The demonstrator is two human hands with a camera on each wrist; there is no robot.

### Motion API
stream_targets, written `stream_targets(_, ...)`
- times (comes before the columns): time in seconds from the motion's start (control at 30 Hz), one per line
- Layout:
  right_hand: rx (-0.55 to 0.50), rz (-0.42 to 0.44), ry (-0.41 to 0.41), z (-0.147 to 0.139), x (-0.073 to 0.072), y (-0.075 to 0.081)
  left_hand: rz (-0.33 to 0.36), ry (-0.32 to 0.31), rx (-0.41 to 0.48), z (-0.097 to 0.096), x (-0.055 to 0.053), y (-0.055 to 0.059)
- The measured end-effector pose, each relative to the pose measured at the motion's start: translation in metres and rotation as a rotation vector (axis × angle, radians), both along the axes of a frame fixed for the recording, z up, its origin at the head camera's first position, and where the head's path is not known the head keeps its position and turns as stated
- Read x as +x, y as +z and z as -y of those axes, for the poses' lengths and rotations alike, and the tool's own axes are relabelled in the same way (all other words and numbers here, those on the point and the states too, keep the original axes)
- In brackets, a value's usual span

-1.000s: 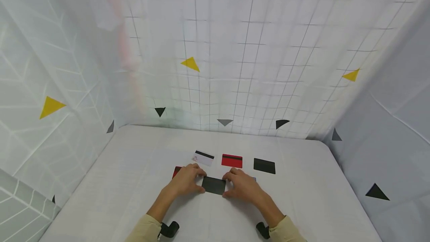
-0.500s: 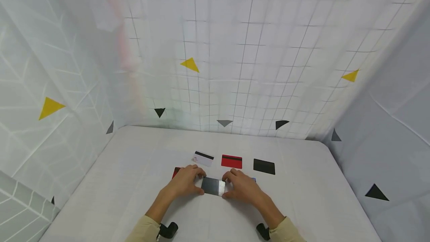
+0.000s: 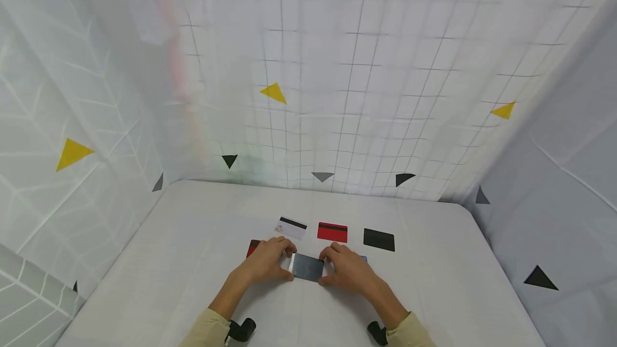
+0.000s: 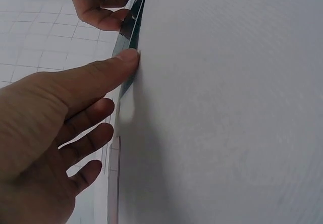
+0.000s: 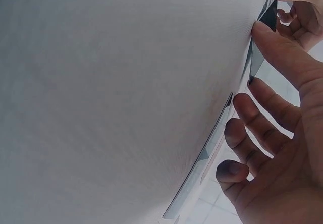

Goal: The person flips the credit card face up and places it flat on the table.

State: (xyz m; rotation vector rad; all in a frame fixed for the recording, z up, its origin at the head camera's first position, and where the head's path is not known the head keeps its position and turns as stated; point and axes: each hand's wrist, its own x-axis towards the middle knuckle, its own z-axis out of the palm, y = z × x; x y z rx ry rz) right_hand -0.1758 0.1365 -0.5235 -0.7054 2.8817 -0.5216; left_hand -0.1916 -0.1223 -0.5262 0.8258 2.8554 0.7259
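A glossy dark card point(image 3: 307, 267) is held between both hands just over the table, a pale glare along its left end. My left hand point(image 3: 267, 259) pinches the left end between thumb and index finger; the right hand point(image 3: 351, 269) does likewise at the right end. Seen almost edge-on in the left wrist view, the card point(image 4: 132, 30) has the left thumb on its near edge. In the right wrist view the card point(image 5: 256, 62) spans from right thumb to index fingertip, the other fingers loosely bent.
Beyond the hands lie a white card with a black stripe point(image 3: 292, 227), a red card point(image 3: 332, 232) and a black card point(image 3: 379, 240). Another red card point(image 3: 252, 246) is partly behind the left hand. A blue edge point(image 3: 365, 257) shows behind the right hand. White curtains surround the table point(image 3: 458, 283).
The held card looked evenly dark, then had a bright glare at its right end; now the pale glare is at its left end. Both hands stay nearly in place.
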Motion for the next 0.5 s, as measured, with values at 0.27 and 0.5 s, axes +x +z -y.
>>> stream_targets(0.27,0.011,-0.023,0.005,-0.0001,0.0002,0.0006,-0.002,0.004,-0.022,-0.0005,-0.0003,0.0005)
stream_targets(0.5,-0.002,-0.022,0.005,-0.0012,0.0002,0.0009,-0.008,0.018,-0.038,-0.0009,-0.0028,-0.0036)
